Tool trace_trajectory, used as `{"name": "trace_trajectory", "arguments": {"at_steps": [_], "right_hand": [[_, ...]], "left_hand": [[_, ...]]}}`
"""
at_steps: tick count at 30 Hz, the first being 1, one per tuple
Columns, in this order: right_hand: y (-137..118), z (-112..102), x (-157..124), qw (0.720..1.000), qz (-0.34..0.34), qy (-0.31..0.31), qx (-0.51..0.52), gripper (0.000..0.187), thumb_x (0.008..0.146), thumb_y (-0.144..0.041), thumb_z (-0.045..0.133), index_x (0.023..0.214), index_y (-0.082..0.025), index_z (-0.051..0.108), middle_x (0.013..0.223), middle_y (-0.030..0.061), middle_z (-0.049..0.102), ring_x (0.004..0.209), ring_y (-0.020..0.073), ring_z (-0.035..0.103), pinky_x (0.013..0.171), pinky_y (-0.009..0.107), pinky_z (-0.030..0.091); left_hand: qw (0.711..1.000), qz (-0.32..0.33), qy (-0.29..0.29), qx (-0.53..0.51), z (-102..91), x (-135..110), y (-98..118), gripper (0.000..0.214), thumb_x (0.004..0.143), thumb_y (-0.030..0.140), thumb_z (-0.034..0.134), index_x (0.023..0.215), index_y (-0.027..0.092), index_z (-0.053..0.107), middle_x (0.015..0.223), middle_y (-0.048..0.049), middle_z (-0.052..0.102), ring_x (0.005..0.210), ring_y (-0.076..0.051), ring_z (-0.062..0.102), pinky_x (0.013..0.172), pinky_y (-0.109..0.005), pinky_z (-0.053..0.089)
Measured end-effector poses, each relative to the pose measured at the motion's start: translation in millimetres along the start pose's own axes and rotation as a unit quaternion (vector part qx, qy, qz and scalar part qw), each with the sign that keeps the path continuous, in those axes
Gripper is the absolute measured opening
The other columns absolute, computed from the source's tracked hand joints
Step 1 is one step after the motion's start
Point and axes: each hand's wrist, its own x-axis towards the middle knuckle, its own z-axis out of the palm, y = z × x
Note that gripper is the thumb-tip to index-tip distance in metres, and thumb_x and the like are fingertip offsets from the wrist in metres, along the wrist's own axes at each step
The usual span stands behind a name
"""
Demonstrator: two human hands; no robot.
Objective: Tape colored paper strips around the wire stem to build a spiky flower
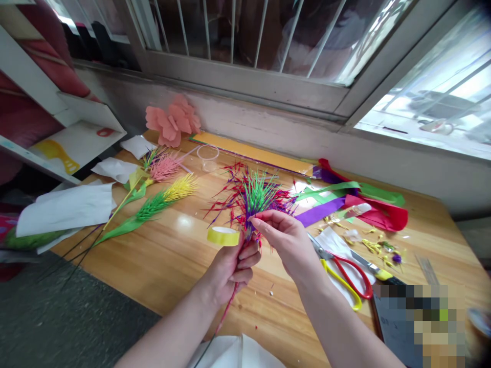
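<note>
My left hand (237, 266) is wrapped around the thin red-wound stem (227, 309) of a handmade paper wheat ear (260, 193), which stands upright with green bristles and a purple base. A roll of yellow tape (223, 236) sits against my left thumb; whether the hand grips it too, I cannot tell. The thumb and forefinger of my right hand (286, 237) pinch at the purple base of the ear, just above my left fist. Behind the ear lie many red and purple spiky pieces (226, 191).
Finished ears, one green and yellow (164, 200) and one pink (165, 164), lie left. Scissors (341, 276), a cutter knife (378, 271), yellow scraps (374, 247) and paper strips (378, 212) cover the right. A pink paper flower (172, 122) stands by the wall.
</note>
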Motion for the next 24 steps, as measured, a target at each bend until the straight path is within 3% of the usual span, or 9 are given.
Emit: {"name": "trace_trajectory", "arguments": {"at_steps": [5, 11, 17, 24], "right_hand": [[1.1, 2.3, -0.9, 0.999, 0.026, 0.005, 0.031, 0.023, 0.061, -0.036, 0.073, 0.069, -0.016, 0.064, 0.051, -0.0054, 0.054, 0.04, 0.0029, 0.036, 0.039, 0.017, 0.029], [4.9, 3.3, -3.1, 1.0, -0.009, 0.015, 0.024, 0.022, 0.064, -0.036, 0.072, 0.071, -0.016, 0.064, 0.055, -0.0019, 0.057, 0.05, 0.0077, 0.046, 0.045, 0.019, 0.037], [5.7, 5.3, -4.8, 0.999, -0.028, 0.031, -0.003, 0.019, 0.065, -0.036, 0.07, 0.069, -0.018, 0.064, 0.052, -0.0026, 0.055, 0.048, 0.0084, 0.045, 0.044, 0.02, 0.038], [8.0, 6.6, -5.3, 0.998, -0.039, 0.037, -0.025, 0.018, 0.066, -0.034, 0.069, 0.07, -0.017, 0.065, 0.051, -0.0028, 0.055, 0.047, 0.0083, 0.044, 0.044, 0.02, 0.037]], "left_hand": [[1.0, -0.002, -0.009, 0.001, -0.4, 0.1, -0.7, 0.035, 0.084, 0.04, 0.05, 0.064, 0.015, 0.037, 0.055, 0.0079, 0.024, 0.039, -0.001, 0.007, 0.027, -0.007, 0.014], [1.0, 0.02, 0.01, 0.009, 3.8, 0.3, -0.6, 0.032, 0.08, 0.037, 0.057, 0.066, 0.015, 0.039, 0.056, 0.0081, 0.023, 0.041, -0.002, 0.008, 0.028, -0.007, 0.012], [0.998, 0.0, 0.021, 0.063, 2.2, -0.9, -1.0, 0.04, 0.078, 0.041, 0.058, 0.059, 0.016, 0.032, 0.053, 0.009, 0.02, 0.038, -0.001, 0.005, 0.028, -0.009, 0.009], [0.993, 0.04, 0.061, 0.091, 6.6, -0.4, -1.7, 0.04, 0.073, 0.042, 0.063, 0.062, 0.017, 0.034, 0.054, 0.0091, 0.02, 0.042, -0.003, 0.005, 0.029, -0.01, 0.008]]}}
